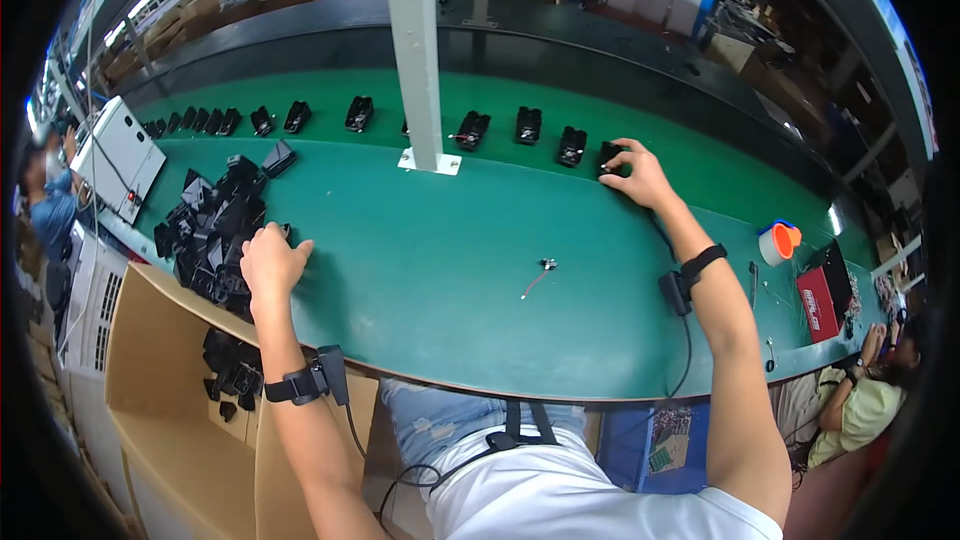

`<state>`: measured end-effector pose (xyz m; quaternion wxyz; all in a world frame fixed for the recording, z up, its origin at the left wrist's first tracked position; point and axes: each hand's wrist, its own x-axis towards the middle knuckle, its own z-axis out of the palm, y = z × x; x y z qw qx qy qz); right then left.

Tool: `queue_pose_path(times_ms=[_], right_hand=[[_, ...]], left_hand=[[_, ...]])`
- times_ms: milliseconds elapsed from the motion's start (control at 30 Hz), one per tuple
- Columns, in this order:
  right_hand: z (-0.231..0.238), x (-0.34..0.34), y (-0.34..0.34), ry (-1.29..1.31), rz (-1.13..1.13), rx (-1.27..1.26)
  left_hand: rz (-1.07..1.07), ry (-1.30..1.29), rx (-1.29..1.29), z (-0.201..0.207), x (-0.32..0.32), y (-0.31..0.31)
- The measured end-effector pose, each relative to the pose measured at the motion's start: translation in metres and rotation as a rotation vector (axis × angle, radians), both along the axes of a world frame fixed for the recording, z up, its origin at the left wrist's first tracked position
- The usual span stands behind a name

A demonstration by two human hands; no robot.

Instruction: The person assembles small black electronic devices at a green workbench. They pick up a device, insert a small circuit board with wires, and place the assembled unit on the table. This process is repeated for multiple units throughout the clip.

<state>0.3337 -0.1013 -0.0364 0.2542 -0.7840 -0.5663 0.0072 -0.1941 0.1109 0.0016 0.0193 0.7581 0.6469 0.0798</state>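
My right hand (640, 178) reaches to the green belt, with thumb and fingers closed around a black plastic housing (608, 154). That part is the rightmost in a spaced row of similar open black housings, among them one (572, 145) just left of it. On the left, my left hand (272, 262) is at the edge of a heap of black plastic parts (215, 210), thumb spread from the curled fingers. A dark part shows by its fingertips; no grip on it is visible. Between my hands, a small component with a red wire (546, 265) lies on the green tabletop (440, 320).
A grey post (415, 50) rises from the table's far edge. Left stands a white box-shaped device (118, 158); below, a cardboard box (180, 420) holds more black parts. Right are an orange-and-white cup (778, 243), a red box (820, 300) and another person (860, 395).
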Motion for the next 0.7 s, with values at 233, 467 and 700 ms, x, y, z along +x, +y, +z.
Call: queue_pose_path(times_ms=[233, 467, 700], right_hand=[[-0.007, 0.002, -0.007, -0.094, -0.078, -0.047], [0.014, -0.041, -0.035, -0.066, 0.055, 0.253], [0.028, -0.167, -0.058, -0.041, 0.498, -0.026]], left_hand=[[-0.330, -0.288, 0.049, -0.022, 0.043, -0.015], [-0.779, -0.595, -0.162, -0.030, 0.075, -0.050], [-1.101, -0.721, -0.562, -0.008, 0.159, -0.078]])
